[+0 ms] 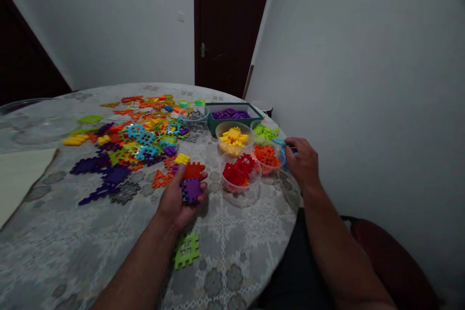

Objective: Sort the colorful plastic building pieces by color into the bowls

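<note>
My left hand [183, 203] is palm up above the table, its fingers curled around several plastic building tiles. A purple tile [192, 190] lies on top, and an orange tile [194, 170] shows at the fingertips. Over at the right edge of the table, my right hand [302, 157] pinches a light blue plastic piece [279, 142]. It is above a bowl with blue pieces, mostly hidden behind the hand and an orange bowl. Beside it stand clear bowls of orange pieces [267, 155], red pieces [238, 172], yellow pieces [234, 138] and lime pieces [266, 131].
A big loose pile of mixed tiles [145, 138] covers the table's left middle. Behind the bowls stands a green box [214, 126] holding purple pieces, next to a bowl of grey pieces [194, 114]. A lime tile [187, 251] lies near my left forearm. A chair [388, 252] stands at right.
</note>
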`<move>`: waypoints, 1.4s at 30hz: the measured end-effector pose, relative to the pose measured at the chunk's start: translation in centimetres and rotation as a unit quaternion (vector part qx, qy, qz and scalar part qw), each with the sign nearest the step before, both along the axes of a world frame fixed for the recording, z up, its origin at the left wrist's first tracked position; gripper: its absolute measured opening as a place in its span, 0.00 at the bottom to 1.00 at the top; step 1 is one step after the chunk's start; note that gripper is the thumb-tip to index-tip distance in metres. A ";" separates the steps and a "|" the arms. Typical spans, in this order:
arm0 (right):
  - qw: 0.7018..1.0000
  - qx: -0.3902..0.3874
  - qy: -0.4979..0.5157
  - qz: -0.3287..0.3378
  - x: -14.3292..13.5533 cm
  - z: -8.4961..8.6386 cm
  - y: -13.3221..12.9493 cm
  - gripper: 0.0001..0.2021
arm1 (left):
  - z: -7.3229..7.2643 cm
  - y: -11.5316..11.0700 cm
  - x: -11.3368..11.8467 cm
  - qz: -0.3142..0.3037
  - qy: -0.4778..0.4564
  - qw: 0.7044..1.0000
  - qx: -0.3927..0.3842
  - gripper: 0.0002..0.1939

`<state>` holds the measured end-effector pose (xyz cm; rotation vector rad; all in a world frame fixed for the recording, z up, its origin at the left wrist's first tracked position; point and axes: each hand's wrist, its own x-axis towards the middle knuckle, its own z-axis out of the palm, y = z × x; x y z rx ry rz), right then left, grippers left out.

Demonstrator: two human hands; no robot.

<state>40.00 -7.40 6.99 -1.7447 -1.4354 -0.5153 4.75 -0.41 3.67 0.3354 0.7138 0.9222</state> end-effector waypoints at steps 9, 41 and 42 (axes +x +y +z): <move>0.967 -0.110 -0.034 -0.225 8.3 -1.6 -0.4 0.16 | -0.5 0.2 0.0 -0.003 0.015 1.000 0.018 0.17; 0.900 -0.309 -0.062 0.301 -21.9 0.1 0.9 0.11 | -1.8 0.1 0.3 0.021 -0.066 0.998 -0.012 0.19; 0.901 -0.306 -0.055 0.303 -21.9 0.1 0.9 0.10 | -1.7 0.1 0.2 0.021 -0.065 0.998 -0.012 0.19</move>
